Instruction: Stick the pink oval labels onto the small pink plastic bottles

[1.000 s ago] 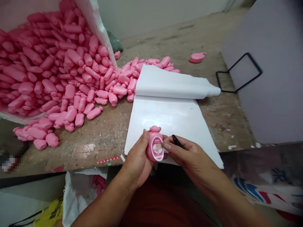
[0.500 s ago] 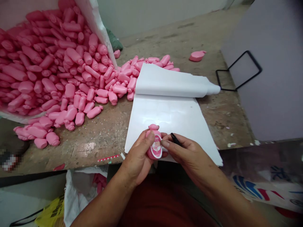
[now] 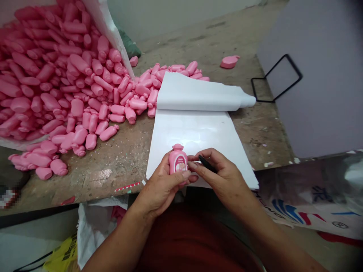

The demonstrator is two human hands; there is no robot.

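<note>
My left hand (image 3: 164, 185) is closed around a small pink bottle (image 3: 178, 151), its thumb lying across the lower front. An oval label (image 3: 180, 161) with a white rim and the word "BABY" sits on the bottle's face. In my right hand (image 3: 218, 172) is a slim black tool (image 3: 207, 164), perhaps a pen or tweezers; its tip is hard to make out. The right fingertips are close beside the bottle's right edge. Beneath both hands lies a stack of white sheets (image 3: 195, 126), the upper ones folded back (image 3: 198, 94).
A white sack (image 3: 116, 32) at the left spills many pink bottles (image 3: 76, 71) over the worn table (image 3: 124, 151). One pink bottle (image 3: 229, 61) lies apart at the back. A grey panel with a black wire frame (image 3: 276, 78) stands right. An open bag (image 3: 93, 226) hangs below the front edge.
My left thumb has slid down from the label's upper part to the bottle's lower front. The bottle now stands more upright, and my right fingers have moved slightly off the label. The whole view has shifted slightly.
</note>
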